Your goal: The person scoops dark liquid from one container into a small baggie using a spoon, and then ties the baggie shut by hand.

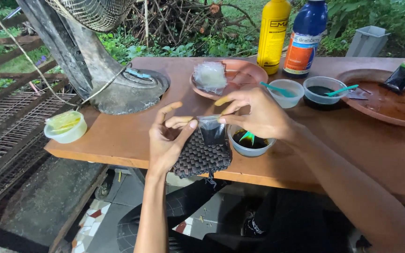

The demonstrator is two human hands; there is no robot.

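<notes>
My left hand [167, 138] and my right hand [256, 115] together hold a small clear plastic bag [211, 130] with dark powder in its lower part. Thumbs and fingers of both hands pinch the bag's top edge. The bag hangs just above a dark woven pouch [202, 157] lying at the front edge of the brown wooden table [118, 136]. Right of the bag, under my right hand, stands a clear plastic cup [250, 143] with dark liquid and a green spoon.
A clay plate [244, 75] holds a clear packet. Behind it stand a yellow bottle [272, 35] and a blue bottle [307, 40]. Two more cups with spoons [305, 91], a large clay dish [385, 100], a lidded tub [65, 126] and a fan base [127, 89] share the table.
</notes>
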